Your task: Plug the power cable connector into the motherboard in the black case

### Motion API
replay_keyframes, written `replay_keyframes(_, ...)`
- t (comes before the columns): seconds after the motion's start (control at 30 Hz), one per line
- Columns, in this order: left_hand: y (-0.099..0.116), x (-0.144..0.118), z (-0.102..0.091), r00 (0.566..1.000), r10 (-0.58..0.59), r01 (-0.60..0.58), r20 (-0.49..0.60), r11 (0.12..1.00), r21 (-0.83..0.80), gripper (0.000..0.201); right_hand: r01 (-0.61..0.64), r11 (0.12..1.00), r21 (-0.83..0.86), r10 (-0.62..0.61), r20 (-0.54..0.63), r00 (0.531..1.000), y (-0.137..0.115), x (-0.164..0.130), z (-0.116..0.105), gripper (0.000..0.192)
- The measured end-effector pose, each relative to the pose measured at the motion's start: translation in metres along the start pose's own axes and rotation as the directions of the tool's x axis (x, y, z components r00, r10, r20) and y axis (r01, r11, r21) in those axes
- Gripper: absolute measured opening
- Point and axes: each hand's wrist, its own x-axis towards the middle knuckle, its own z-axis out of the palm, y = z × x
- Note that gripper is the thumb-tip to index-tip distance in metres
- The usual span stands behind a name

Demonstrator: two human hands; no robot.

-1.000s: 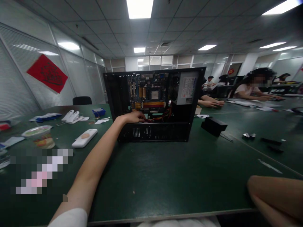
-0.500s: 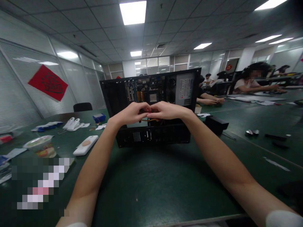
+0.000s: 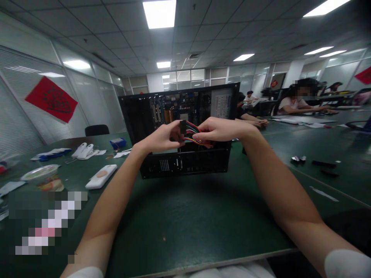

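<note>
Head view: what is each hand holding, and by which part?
The left hand grips the black connector; the right hand holds its coloured wires close behind.

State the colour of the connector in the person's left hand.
Black; the connector shows best in the head view.

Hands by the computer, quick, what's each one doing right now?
Left hand: closed, holding a black connector.
Right hand: closed, holding the coloured wires.

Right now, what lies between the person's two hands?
In the head view, a black cable connector and its multicoloured wires lie between the left hand and right hand.
</note>
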Motion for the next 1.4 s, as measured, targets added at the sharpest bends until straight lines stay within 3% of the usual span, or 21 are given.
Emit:
replay_keyframes(0.13, 0.001, 0.000, -0.002, 0.995, 0.047, -0.056, -0.083, 0.993, -0.106, 0.064, 0.028, 0.998, 0.052, -0.030, 0.028, 0.999, -0.006, 0.008, 0.009, 0.050)
replay_keyframes(0.3, 0.008, -0.005, -0.004, 0.997, 0.071, -0.071, -0.007, 0.987, -0.143, 0.066, 0.022, 0.999, 0.034, -0.024, 0.080, 0.997, -0.009, 0.014, 0.015, 0.055)
replay_keyframes(0.53, 0.012, -0.004, -0.004, 0.993, 0.077, -0.085, 0.087, 0.992, 0.094, 0.065, 0.026, 0.994, -0.107, -0.020, 0.048, 0.999, -0.010, 0.021, 0.021, 0.047)
replay_keyframes(0.8, 0.013, -0.006, -0.008, 0.997, 0.079, -0.079, 0.009, 0.970, 0.229, 0.060, 0.082, 0.993, -0.088, -0.087, -0.060, 0.994, -0.012, 0.021, 0.022, 0.039)
replay_keyframes(1.4, 0.026, -0.008, -0.009, 0.978, 0.172, -0.119, -0.115, 0.922, 0.368, 0.062, 0.011, 0.996, 0.088, 0.000, -0.124, 0.992, -0.022, 0.017, 0.021, 0.030)
